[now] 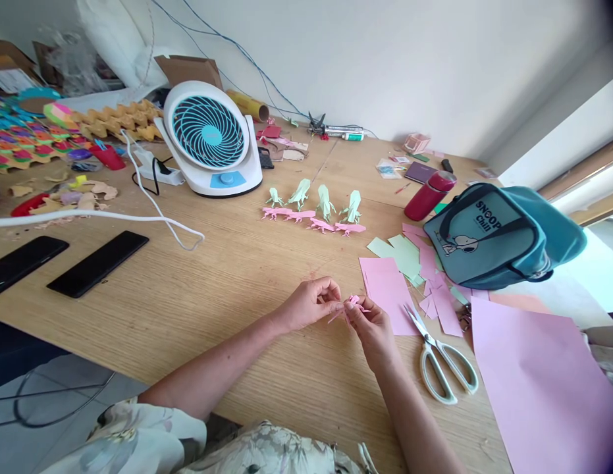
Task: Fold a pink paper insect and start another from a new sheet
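A small folded pink paper figure (pixel 354 300) with thin legs is pinched in my right hand (pixel 375 332), above the front of the wooden table. My left hand (pixel 310 304) meets it from the other side, thumb and forefinger closed on one of its thin pink ends; the fingertips partly hide it. Farther back stand several green origami insects (pixel 324 201), with a row of pink origami insects (pixel 320 224) in front of them. White-handled scissors (pixel 443 365) lie half open to the right of my right hand, their tips over pink paper sheets (pixel 385 286).
Green paper pieces (pixel 405 253) and a large pink sheet (pixel 538 388) lie on the right. Behind them are a teal bag (pixel 488 230) and a red flask (pixel 429 195). A white fan (pixel 207 138), a white cable (pixel 89 214) and two black phones (pixel 99 263) occupy the left.
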{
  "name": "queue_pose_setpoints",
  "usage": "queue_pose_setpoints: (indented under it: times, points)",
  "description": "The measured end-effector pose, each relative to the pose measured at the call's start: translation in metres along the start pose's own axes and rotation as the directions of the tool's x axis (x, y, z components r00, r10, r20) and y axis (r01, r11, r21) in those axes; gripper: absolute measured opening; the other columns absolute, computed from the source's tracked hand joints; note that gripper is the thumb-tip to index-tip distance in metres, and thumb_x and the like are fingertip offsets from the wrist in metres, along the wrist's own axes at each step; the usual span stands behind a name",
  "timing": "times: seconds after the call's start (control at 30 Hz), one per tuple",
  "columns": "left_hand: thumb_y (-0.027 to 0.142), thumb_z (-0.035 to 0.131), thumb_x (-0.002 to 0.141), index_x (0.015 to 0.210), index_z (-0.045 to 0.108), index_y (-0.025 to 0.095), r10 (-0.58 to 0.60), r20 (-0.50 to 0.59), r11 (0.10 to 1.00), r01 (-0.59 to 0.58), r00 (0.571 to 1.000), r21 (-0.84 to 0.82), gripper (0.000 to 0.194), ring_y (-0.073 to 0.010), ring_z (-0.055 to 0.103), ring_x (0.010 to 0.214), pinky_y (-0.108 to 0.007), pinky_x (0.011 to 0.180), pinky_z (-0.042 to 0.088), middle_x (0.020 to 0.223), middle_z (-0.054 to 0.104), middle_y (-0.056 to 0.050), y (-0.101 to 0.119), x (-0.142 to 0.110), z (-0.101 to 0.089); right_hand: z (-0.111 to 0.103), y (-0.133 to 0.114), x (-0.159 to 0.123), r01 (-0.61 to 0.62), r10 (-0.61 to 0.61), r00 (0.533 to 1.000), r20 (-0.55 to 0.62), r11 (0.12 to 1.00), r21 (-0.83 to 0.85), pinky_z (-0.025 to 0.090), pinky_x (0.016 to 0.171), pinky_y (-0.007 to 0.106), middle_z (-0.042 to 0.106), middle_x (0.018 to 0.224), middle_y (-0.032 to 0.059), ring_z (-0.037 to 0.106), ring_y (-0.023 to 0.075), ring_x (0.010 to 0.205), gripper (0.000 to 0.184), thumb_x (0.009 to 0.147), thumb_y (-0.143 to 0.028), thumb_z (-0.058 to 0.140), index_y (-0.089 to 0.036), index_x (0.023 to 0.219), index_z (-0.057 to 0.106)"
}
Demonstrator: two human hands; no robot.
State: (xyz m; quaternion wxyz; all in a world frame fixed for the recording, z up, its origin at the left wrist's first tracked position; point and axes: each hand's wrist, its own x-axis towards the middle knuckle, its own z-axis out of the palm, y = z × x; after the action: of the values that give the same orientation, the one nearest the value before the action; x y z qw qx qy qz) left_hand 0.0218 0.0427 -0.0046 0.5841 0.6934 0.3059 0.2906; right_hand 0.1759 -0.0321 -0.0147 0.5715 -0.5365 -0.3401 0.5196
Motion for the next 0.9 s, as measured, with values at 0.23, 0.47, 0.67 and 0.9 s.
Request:
queue_pose_setpoints:
  times: [0.23, 0.47, 0.67, 0.9]
  points:
    - [0.020, 0.062, 0.081, 0.082, 0.055, 0.016, 0.019, 0.019, 1.000, -0.019, 1.000, 0.003, 0.008, -0.0085, 0.055, 0.063, -0.018, 0.058, 0.043, 0.070, 0.058, 0.003, 0.000, -0.001, 0.004, -0.001, 0.002, 0.002, -0.047, 0.047, 0.999, -0.011, 0.998, 0.030, 0.036, 0.051, 0.023, 0.056, 0.066, -0.0011, 0.046, 0.0112, 0.057, 0.035, 0.068, -0.050, 0.080, -0.018, 0.073, 0.066]
    - [0.016, 0.053, 0.088, 0.088, 0.064, 0.016, 0.233, 0.016, 0.955, -0.231, 0.972, 0.186, 0.012, -0.0110, 0.062, 0.074, -0.020, 0.071, 0.049, 0.081, 0.067, -0.002, 0.002, -0.003, 0.007, -0.001, -0.004, 0.001, -0.121, 0.120, 0.993, 0.018, 0.979, 0.162, 0.034, 0.050, 0.023, 0.054, 0.063, -0.0023, 0.044, 0.0107, 0.054, 0.032, 0.070, -0.047, 0.079, -0.020, 0.073, 0.063]
    - [0.020, 0.055, 0.090, 0.086, 0.065, 0.019, 0.353, 0.055, 0.871, -0.349, 0.934, 0.345, 0.011, -0.0152, 0.061, 0.080, -0.026, 0.082, 0.048, 0.081, 0.069, -0.004, 0.005, -0.007, 0.003, 0.001, -0.006, 0.000, -0.145, 0.136, 0.989, 0.064, 0.972, 0.182, 0.037, 0.051, 0.025, 0.056, 0.061, -0.0010, 0.047, 0.0119, 0.054, 0.034, 0.072, -0.050, 0.077, -0.019, 0.069, 0.062]
    - [0.018, 0.051, 0.094, 0.086, 0.064, 0.020, 0.433, 0.096, 0.814, -0.434, 0.896, 0.387, 0.016, -0.0156, 0.060, 0.080, -0.027, 0.080, 0.047, 0.084, 0.070, -0.004, 0.004, -0.007, 0.002, 0.005, -0.011, -0.004, -0.094, 0.088, 0.995, 0.041, 0.979, 0.183, 0.038, 0.052, 0.023, 0.055, 0.063, -0.0017, 0.046, 0.0110, 0.056, 0.032, 0.071, -0.048, 0.079, -0.019, 0.069, 0.063]
